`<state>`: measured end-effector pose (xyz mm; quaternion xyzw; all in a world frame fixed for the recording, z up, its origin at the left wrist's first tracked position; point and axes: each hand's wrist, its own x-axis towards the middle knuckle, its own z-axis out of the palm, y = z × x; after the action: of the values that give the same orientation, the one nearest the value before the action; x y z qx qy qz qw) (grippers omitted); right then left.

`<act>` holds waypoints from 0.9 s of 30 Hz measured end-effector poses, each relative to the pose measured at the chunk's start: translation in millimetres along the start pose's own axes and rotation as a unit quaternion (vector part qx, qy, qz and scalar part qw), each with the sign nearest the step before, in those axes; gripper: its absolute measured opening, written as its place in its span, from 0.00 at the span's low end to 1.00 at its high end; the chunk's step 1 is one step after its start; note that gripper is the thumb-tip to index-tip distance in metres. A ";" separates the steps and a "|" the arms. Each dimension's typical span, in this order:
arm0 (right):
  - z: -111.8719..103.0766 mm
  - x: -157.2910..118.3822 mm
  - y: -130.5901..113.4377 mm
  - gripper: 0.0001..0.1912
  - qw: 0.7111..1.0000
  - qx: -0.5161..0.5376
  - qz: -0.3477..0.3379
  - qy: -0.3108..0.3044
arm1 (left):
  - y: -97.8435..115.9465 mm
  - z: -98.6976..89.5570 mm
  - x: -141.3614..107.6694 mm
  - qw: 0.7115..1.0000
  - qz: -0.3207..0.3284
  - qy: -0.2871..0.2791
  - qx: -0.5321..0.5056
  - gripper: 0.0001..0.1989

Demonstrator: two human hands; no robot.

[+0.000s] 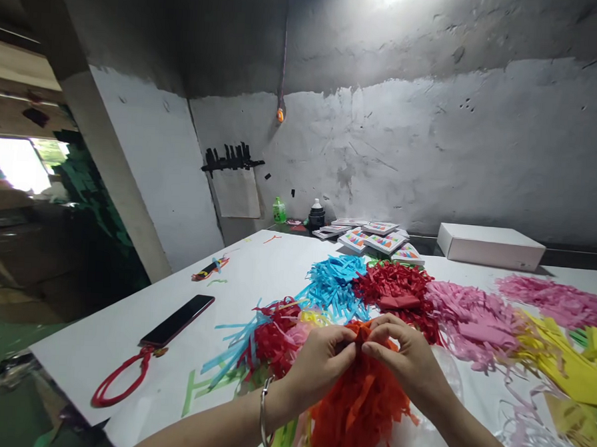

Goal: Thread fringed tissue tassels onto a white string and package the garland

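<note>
Landmark: orange fringed bundle (356, 416), at the table's near side. Left hand (321, 355) and right hand (407, 356) both pinch its gathered top, fingertips nearly meeting; strips spread below. Step in hand, by judgement: finger work on that top; detail at the pinch partly hidden. Next move seems to call for steady grip, loose strips kept clear of neighbours.

Room: tight beyond the bundle, with blue fringe (332, 285) and red fringe (400, 285); pink fringe (473, 319) right of it; mixed fringe pile (275, 339) just left. Open white tabletop (256, 268) farther left, past the phone (178, 320) to the edge.
</note>
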<state>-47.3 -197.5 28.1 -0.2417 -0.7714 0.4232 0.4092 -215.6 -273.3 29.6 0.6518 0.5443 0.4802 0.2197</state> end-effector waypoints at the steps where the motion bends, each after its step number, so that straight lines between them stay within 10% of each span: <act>1: 0.0 -0.4 -0.1 0.10 1.000 -0.001 -0.005 -0.007 | -1.0 0.2 0.1 1.000 -0.009 -0.001 -0.011 0.09; 27: 0.1 -14.5 -3.4 0.12 0.999 -0.014 0.012 -0.030 | 3.9 0.7 0.5 0.978 -0.100 0.008 -0.182 0.13</act>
<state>-39.5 -209.8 24.8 -0.2436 -0.7861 0.4246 0.3774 -213.1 -273.9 32.6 0.5393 0.5120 0.5518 0.3775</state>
